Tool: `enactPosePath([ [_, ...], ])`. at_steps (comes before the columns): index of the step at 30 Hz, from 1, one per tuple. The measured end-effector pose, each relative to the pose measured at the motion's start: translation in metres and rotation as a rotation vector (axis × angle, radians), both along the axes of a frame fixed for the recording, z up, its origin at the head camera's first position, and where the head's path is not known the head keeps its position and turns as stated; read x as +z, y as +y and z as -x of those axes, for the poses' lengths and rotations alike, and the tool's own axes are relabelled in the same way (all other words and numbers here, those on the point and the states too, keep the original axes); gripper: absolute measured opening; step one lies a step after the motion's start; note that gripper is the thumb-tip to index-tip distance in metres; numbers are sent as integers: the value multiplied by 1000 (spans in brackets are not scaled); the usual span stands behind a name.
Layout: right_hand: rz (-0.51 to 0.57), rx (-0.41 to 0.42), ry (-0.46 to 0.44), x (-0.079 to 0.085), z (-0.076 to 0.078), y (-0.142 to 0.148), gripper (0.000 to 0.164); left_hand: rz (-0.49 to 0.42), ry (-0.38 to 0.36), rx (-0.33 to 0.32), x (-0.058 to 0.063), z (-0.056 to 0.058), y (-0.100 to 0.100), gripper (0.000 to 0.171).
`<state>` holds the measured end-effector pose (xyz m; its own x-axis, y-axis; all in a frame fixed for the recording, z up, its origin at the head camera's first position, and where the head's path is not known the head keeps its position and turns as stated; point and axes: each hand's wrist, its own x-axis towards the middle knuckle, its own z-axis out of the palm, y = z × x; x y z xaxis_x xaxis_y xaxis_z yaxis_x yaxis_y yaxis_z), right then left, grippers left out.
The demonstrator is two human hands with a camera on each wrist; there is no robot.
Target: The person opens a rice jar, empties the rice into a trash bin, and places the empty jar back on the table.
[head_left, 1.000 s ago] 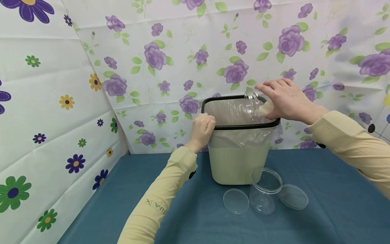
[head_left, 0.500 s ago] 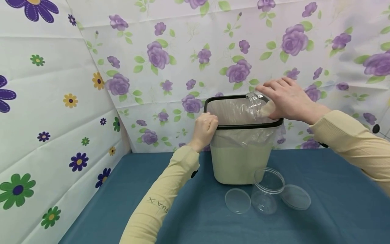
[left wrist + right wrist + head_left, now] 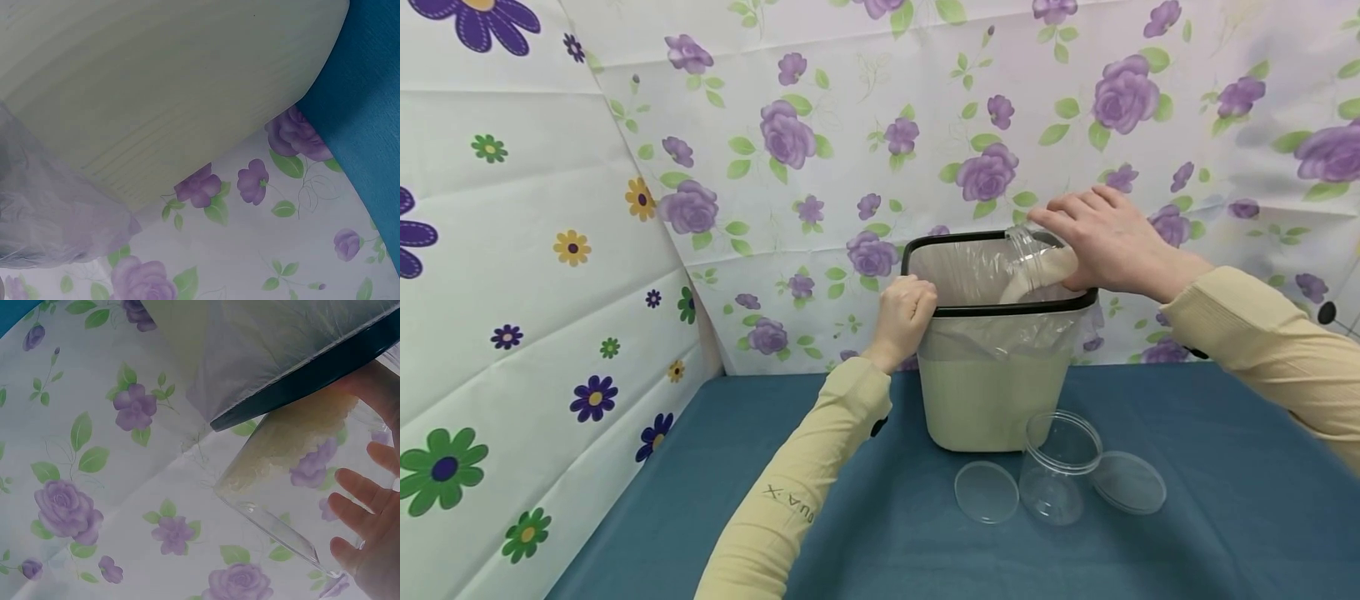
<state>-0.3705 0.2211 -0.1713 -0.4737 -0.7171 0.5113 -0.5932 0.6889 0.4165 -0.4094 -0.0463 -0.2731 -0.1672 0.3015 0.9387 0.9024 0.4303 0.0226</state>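
Note:
In the head view my right hand (image 3: 1112,242) grips a clear plastic jar (image 3: 1024,243), tilted with its mouth down to the left over the trash bin (image 3: 992,400). Pale, rice-like grains (image 3: 294,434) lie along the jar's lower side in the right wrist view, and a stream of them runs out into the bin. My left hand (image 3: 904,317) has its fingers curled over the left end of the bin's black rim (image 3: 1007,311). A clear liner bag (image 3: 955,271) lines the bin and folds over outside. The bin's bottom is hidden.
A second clear jar (image 3: 1060,467) stands uncovered before the bin. One flat clear lid (image 3: 987,492) lies left of it and another lid (image 3: 1127,483) right of it, on the blue tablecloth (image 3: 880,533). Flowered sheets (image 3: 820,67) hang close behind and to the left.
The right hand has tipped the jar further, and the pale grains have slid from near its base out through the mouth. The left hand keeps its hold on the rim.

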Motion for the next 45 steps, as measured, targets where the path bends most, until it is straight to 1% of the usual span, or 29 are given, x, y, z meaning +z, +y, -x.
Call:
enactPosePath([
  [9, -7, -4, -4, 2, 0, 0, 85, 1, -7, 4, 0, 0, 0, 40],
  [20, -37, 2, 38, 6, -1, -2, 87, 3, -18, 8, 1, -1, 0, 39],
  [32, -60, -23, 22, 9, -4, -5, 89, -2, -16, 4, 0, 0, 0, 38],
  [39, -103, -35, 22, 11, -5, -9, 90, -2, -20, 4, -1, -1, -1, 37],
  [45, -144, -33, 50, 11, -4, -12, 91, -5, -13, 5, 0, -2, -1, 37],
])
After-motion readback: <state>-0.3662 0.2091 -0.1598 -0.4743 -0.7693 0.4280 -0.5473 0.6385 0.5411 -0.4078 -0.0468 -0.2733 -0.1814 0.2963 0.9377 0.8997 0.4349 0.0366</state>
